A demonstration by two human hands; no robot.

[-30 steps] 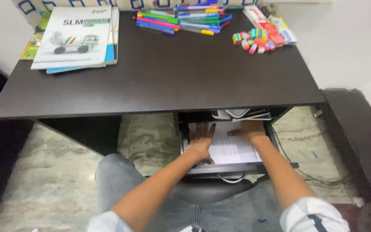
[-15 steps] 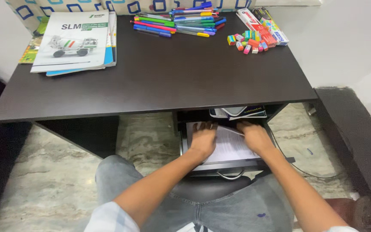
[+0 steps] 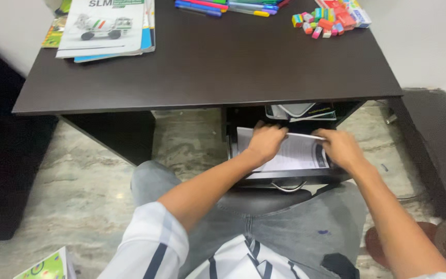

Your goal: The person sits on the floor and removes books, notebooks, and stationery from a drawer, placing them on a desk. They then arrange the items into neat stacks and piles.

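1. I see my left hand curled, fingers pressed together over the far edge of a stack of printed paper sheets, gripping that edge between fingers and thumb.
2. My right hand is curled too, its fingers pinching the same far edge, just to the right of the left hand; the lifted edge runs as a thin white line between the two hands.
3. The sheets lie in an open dark drawer directly under both hands, the near part of the stack flat and the far edge raised. I cannot tell how many sheets are lifted.
4. A metal drawer handle sits just nearer me than the hands, below the wrists.
5. Just beyond the fingertips, in the shelf under the surface, some books lie flat.
6. Well beyond the hands, on the surface: a pile of booklets far left, coloured pens ahead, small coloured erasers to the far right.
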